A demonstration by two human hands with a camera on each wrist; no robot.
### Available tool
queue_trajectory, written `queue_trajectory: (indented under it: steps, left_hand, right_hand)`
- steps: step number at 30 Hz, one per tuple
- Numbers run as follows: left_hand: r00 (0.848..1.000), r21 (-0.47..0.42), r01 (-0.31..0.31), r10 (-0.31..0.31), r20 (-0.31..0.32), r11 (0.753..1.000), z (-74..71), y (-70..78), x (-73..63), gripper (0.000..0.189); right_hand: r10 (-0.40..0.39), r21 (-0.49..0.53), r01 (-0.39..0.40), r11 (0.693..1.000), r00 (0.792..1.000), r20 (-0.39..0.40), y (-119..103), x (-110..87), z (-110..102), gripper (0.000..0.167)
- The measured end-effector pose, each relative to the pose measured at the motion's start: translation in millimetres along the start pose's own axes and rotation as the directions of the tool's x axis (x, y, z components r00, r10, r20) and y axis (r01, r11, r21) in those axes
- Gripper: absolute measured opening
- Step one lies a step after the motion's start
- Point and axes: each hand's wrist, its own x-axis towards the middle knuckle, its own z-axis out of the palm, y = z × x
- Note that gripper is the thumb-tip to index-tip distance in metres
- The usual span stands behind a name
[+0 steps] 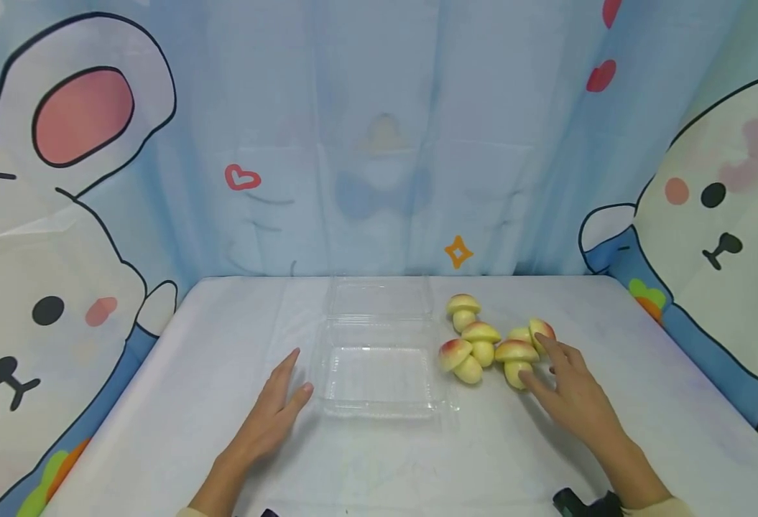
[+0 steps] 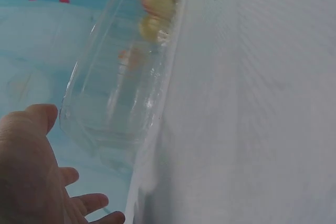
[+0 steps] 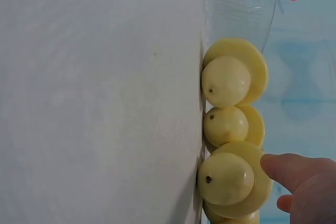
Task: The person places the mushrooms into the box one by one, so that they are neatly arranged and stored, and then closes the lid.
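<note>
A clear plastic clamshell box lies on the table with its lid laid back behind it. Just left of the box, my left hand hovers with spread fingers and holds nothing; the left wrist view shows this hand beside the clear wall. Several yellow toy mushrooms with reddish caps are bunched right of the box. My right hand is at their right side, its thumb by the front mushroom and its fingertips at the rightmost mushroom. In the right wrist view, a fingertip meets a mushroom's cap.
A white cloth covers the table. Behind it hangs a blue curtain printed with cartoon animals. One mushroom stands at the back of the bunch, near the lid.
</note>
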Motion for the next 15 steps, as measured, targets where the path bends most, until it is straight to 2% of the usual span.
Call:
queue_trajectory:
  steps: [15]
  left_hand:
    - [1.000,-0.137,0.018,-0.020,-0.013,0.990,17.3,9.4,8.5,0.075]
  right_hand:
    - [0.024,0.022,-0.025,0.999,0.999,0.033,-8,9.5,8,0.075]
